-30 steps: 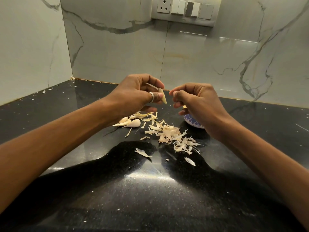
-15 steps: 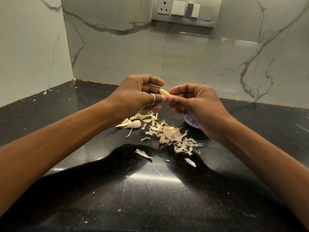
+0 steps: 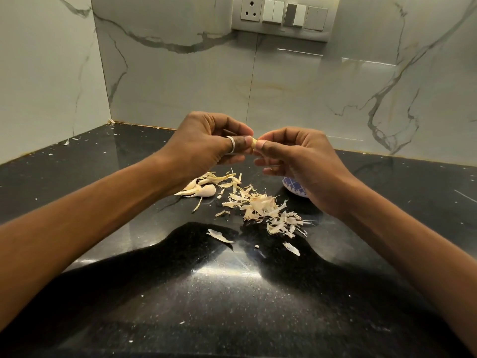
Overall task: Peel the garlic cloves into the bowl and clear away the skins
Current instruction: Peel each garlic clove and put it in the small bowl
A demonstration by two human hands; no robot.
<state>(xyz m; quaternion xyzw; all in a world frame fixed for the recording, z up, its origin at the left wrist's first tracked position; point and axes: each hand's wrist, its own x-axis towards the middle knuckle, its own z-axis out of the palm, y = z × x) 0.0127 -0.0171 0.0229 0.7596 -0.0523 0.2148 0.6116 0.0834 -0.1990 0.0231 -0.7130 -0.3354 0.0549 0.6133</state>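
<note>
Currently clove pinched at both ends, left hand and right hand each curled on it, raised over skins. Bowl sits beneath right hand, mostly hidden. Risk: slippery clove squirts free, lands among skins, missing bowl.

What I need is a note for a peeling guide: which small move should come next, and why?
Probably draw the right hand slightly away to strip skin from the small pale garlic clove; both it and the left hand pinch the clove above the pile of papery skins, and the blue-and-white patterned bowl sits partly hidden by the right hand.
</note>
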